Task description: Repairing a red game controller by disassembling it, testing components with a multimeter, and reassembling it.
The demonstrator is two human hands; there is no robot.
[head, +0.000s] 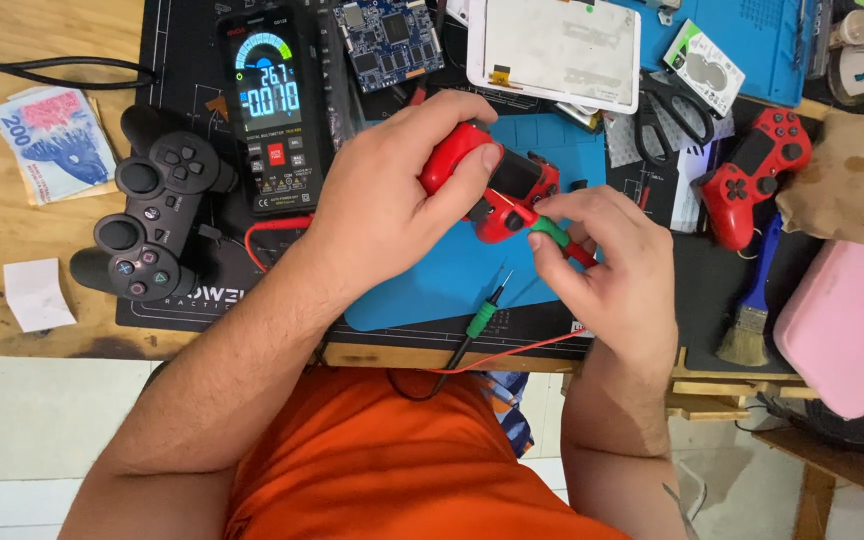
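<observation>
Red game controller (497,185) sits over the blue mat (452,275), clamped in your left hand (392,195), fingers wrapped around its grip. Nearer you than the controller, a loose green-collared probe (482,318) lies on the mat. Your right hand (607,260) pinches a green-and-red probe (552,233) against the controller. Beyond the controller to its left stands a multimeter (272,110), with a black controller (157,215) beside that on the worktop (12,230).

Wooden bench (12,275) under black mat (202,60)
</observation>
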